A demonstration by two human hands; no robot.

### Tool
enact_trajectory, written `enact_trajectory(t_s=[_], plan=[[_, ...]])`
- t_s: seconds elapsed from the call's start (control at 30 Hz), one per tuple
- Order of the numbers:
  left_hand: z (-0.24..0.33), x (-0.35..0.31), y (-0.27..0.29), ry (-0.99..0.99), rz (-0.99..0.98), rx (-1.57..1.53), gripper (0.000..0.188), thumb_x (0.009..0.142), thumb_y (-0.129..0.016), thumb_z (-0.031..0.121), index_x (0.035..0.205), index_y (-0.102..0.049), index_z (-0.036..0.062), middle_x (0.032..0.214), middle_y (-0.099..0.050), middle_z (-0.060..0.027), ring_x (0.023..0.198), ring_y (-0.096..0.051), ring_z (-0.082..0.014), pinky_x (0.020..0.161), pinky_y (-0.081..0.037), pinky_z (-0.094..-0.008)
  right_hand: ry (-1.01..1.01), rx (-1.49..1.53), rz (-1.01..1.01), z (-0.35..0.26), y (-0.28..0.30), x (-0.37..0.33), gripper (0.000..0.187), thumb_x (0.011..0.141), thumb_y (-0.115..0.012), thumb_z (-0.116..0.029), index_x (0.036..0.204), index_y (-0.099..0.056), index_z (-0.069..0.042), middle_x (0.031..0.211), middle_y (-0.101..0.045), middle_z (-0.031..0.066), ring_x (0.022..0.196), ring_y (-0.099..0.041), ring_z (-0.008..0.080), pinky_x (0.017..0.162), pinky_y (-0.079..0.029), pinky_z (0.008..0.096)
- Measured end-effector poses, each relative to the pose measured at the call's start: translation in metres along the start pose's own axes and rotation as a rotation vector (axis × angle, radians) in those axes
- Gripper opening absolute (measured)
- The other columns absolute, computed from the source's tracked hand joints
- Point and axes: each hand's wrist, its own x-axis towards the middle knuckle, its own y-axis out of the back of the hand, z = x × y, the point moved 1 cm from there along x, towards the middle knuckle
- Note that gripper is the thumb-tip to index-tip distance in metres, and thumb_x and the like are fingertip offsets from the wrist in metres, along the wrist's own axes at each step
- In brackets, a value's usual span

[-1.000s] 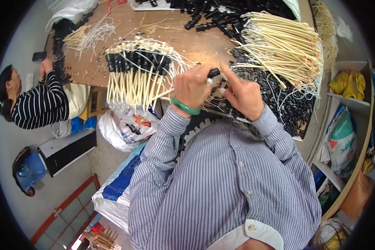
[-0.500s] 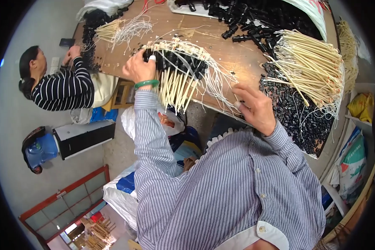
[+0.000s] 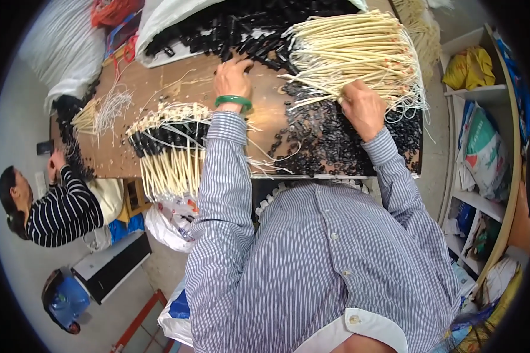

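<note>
My left hand (image 3: 234, 82), with a green bangle (image 3: 233, 102) on its wrist, is at the near edge of a heap of black plastic tube fittings (image 3: 201, 30). Its fingers bend over a black fitting, mostly hidden by the hand. My right hand (image 3: 363, 107) is at the lower edge of a big stack of cream rods with white strings (image 3: 350, 50). Thumb and fingers pinch together at a rod; the tips are partly hidden. Left of my left forearm lies a row of black fittings (image 3: 174, 138) with cream rods (image 3: 169, 172) through them, overhanging the table edge.
Small black parts (image 3: 327, 141) are scattered over the table (image 3: 176, 82) below the stack. A smaller cream bundle (image 3: 87, 116) lies at the left. Another person (image 3: 65, 203) in a striped top works at the far left. Shelves with bags (image 3: 486, 147) stand to the right.
My left hand has left the row of fitted rods and moved to the black heap. My right hand has gone over to the cream stack. The view has turned toward the right.
</note>
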Motion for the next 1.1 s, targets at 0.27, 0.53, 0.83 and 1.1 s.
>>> enact_trajectory(t_s=[0.27,0.53,0.83,1.1], plan=[[0.018,-0.008,0.007,-0.044,-0.146,0.139,0.041,0.072,-0.068,0.003,0.111,-0.068,0.0174,0.093,-0.065,-0.0109,0.080,-0.062,-0.0229,0.073,-0.053,-0.0345,0.216,0.129,0.130,0.025,0.001,0.004,0.021,0.076,-0.058,-0.005,0.095,-0.065,-0.007,0.082,-0.063,0.0019,0.051,-0.050,0.0179,0.051,-0.042,0.0297],[0.002,-0.049,0.015,0.028,-0.054,0.165,0.046,0.067,-0.076,0.009,0.111,-0.065,0.0149,0.084,-0.065,-0.0071,0.063,-0.058,-0.0201,0.060,-0.051,-0.0333,0.220,0.626,-0.134,-0.006,-0.012,-0.022,0.030,0.077,-0.055,-0.008,0.105,-0.065,-0.010,0.067,-0.062,0.0023,0.048,-0.049,0.0197,0.046,-0.039,0.0309],[0.006,-0.068,0.017,-0.057,0.036,0.150,0.046,0.065,-0.077,0.012,0.108,-0.062,0.0127,0.073,-0.060,-0.0061,0.059,-0.056,-0.0191,0.051,-0.048,-0.0335,0.059,0.876,-0.344,-0.017,0.004,-0.035,0.030,0.086,-0.055,-0.002,0.114,-0.065,-0.007,0.062,-0.050,-0.0031,0.051,-0.037,0.0071,0.048,-0.031,0.0216],[-0.004,-0.050,0.020,-0.268,-0.108,0.302,0.036,0.076,-0.072,0.018,0.111,-0.064,0.0129,0.077,-0.061,-0.0047,0.058,-0.056,-0.0166,0.054,-0.048,-0.0282,0.014,0.895,-0.364,-0.013,0.006,-0.047,0.029,0.086,-0.056,-0.003,0.114,-0.065,-0.006,0.062,-0.050,-0.0032,0.052,-0.036,0.0060,0.048,-0.030,0.0206]])
